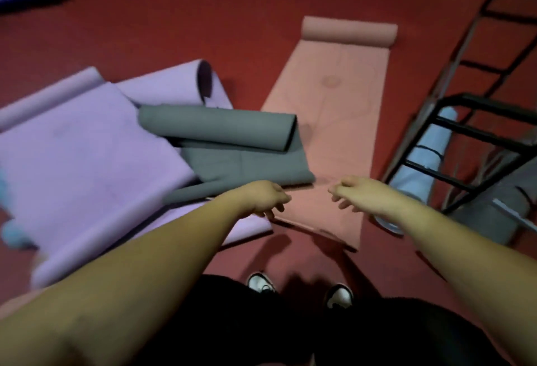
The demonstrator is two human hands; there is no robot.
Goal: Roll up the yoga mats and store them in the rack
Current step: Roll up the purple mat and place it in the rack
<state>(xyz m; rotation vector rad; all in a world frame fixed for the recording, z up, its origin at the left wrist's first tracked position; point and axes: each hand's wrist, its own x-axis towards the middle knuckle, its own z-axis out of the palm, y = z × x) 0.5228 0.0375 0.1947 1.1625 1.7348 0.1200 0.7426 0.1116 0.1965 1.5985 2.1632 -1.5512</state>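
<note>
A pink yoga mat (334, 121) lies flat on the red floor, its far end curled into a roll. My left hand (266, 195) and my right hand (356, 191) hover above its near end, fingers loosely curled, holding nothing. A grey mat (232, 144), partly rolled, overlaps the pink mat's left edge. A purple mat (81, 162) lies spread at the left, with a second purple mat (186, 83) curled behind it. The black metal rack (453, 130) stands at the right and holds a rolled light blue mat (424, 159).
A rolled grey mat (494, 208) lies under the rack's right side. A blurred light blue object (14, 237) is at the left edge. My two shoes (302, 290) stand on the red floor just before the pink mat. Dark equipment lines the far wall.
</note>
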